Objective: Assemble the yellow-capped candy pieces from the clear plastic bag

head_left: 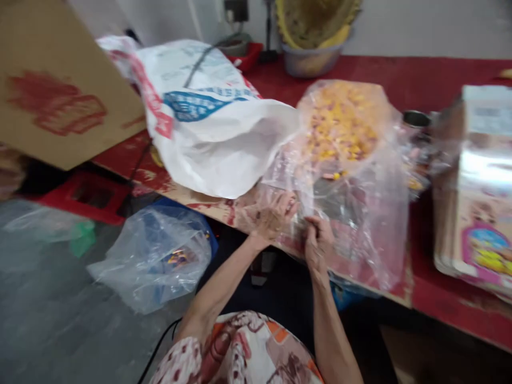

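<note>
My left hand (276,216) lies at the table's front edge, its fingers stretched forward among clear plastic film (282,173); blur hides the fingertips' exact grip. Beside it on the right, my right hand (319,242) is closed, thumb and forefinger pinching the film's edge. Just beyond my hands rests a large clear plastic bag (376,213), its upper part heaped with small yellow and purplish pieces (344,122). A few pieces lie near its lower side. Left of the film, a big white printed woven sack (236,144) gapes toward my hands.
Flat printed cartons (484,186) are stacked at the right, near a metal tin (416,120). Behind stands a plastic basin (312,58) with a yellow-rimmed basket. A cardboard box (68,85) is at the left. Below sit a red stool (88,197) and a lined blue container (160,256).
</note>
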Motion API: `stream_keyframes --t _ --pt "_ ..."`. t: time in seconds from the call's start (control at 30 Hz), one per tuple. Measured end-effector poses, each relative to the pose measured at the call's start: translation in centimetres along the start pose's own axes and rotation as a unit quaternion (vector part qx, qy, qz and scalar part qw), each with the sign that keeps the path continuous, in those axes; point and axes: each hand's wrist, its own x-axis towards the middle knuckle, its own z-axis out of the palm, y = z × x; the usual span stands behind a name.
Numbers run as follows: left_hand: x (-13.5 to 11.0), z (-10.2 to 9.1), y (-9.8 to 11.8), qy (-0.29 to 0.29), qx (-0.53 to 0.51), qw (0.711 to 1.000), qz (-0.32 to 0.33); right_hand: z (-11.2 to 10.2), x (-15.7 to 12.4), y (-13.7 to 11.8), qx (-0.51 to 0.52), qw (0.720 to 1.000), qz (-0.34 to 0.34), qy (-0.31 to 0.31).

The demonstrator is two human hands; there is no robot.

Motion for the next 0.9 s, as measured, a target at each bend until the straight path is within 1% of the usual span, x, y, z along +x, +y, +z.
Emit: stream_keyframes --t 0.1,0.17,0.23,0.33,0.4,0.5,0.57,0.63,0.73,0.8,0.9 --pt "0.3 0.8 -1.9 0.005 0.028 0.999 0.037 0.3 0.0 -0.1 0.042 0.999 -0.032 0.005" --pt "0.7 0.9 -2.6 0.018 0.001 0.999 0.051 0.4 0.1 -0.3 0.068 0.997 -0.045 0.009" --pt "0.9 0.7 -2.9 0.032 -0.037 0.998 0.040 0.5 0.2 -0.3 0.087 0.995 -0.046 0.014" --pt "0.8 0.4 -2.9 0.065 -0.070 0.995 0.008 0.6 0.3 -0.4 0.110 0.993 -0.044 0.022" --pt "0.7 0.2 -2.8 0.075 -0.056 0.996 0.010 0.7 0.4 -0.4 0.127 0.990 -0.048 0.027" --pt "1.3 0.0 -2.4 0.043 0.000 0.998 0.055 0.9 0.4 -0.4 0.142 0.988 -0.049 0.033" --pt "2.0 -0.4 -1.8 0.028 0.017 0.996 0.086 1.0 0.4 -0.4 0.143 0.988 -0.043 0.030" --pt "2.4 -0.8 -1.1 0.047 0.018 0.994 0.096 1.1 0.4 -0.4 0.144 0.989 -0.035 0.026" --pt "2.5 -0.7 -0.5 0.086 0.046 0.992 0.082 1.1 0.3 -0.5 0.157 0.987 -0.028 0.029" --pt "2.4 -0.2 -0.7 0.075 0.075 0.992 0.070 1.1 0.3 -0.5 0.171 0.984 -0.033 0.040" --pt "2.5 0.1 -1.3 0.034 0.088 0.995 0.040 1.1 0.2 -0.6 0.185 0.981 -0.044 0.050"
